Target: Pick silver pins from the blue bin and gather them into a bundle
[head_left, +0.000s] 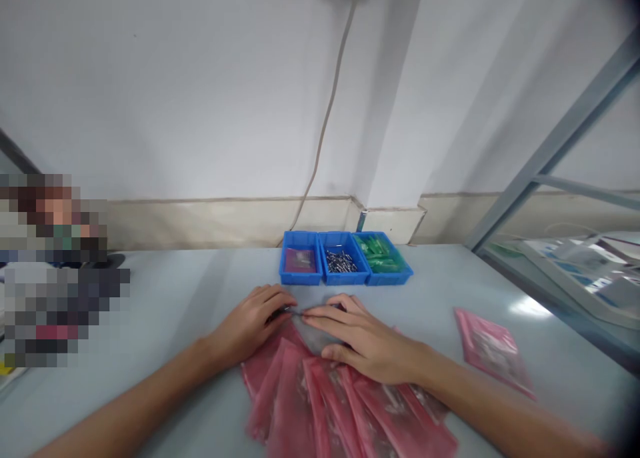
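Pale grey worktable carries a fan of pink bags. Just before the blue trays, the left hand and right hand pinch one bag's top edge together; keeping it flat should help.

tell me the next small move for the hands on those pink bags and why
Probably pinch open the mouth of the top pink bag: both the left hand and right hand rest on the fanned pile with fingertips meeting at its far edge, near the blue trays of parts.
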Available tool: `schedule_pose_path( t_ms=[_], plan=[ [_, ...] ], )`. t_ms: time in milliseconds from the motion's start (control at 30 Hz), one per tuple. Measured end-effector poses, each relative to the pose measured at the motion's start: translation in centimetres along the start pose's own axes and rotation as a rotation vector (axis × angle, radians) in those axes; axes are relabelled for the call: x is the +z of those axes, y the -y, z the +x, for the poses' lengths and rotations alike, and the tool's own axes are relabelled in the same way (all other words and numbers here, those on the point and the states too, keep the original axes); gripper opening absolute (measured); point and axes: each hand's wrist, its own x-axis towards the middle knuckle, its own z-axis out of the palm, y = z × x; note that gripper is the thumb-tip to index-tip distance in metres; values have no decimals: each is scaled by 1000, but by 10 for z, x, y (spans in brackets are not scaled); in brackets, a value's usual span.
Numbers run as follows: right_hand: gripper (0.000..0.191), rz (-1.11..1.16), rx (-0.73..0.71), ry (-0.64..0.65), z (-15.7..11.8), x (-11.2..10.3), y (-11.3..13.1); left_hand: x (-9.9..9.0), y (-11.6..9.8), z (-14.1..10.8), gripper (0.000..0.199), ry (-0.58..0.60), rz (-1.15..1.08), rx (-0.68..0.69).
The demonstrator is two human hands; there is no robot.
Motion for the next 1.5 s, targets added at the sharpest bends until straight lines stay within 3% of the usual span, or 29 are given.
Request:
schedule_pose_path(
  t_ms=[267, 1000, 1500],
  plan=[
    [51, -63, -2, -31, 0, 5, -3, -3, -3, 3, 14, 11, 107, -41],
    [42, -130, 55, -20, 0, 4, -2, -6, -4, 3, 18, 68, 83, 6],
    [35, -153, 57, -88, 0, 5, -8, -4, 0, 1, 26, 77, 85, 30]
  ],
)
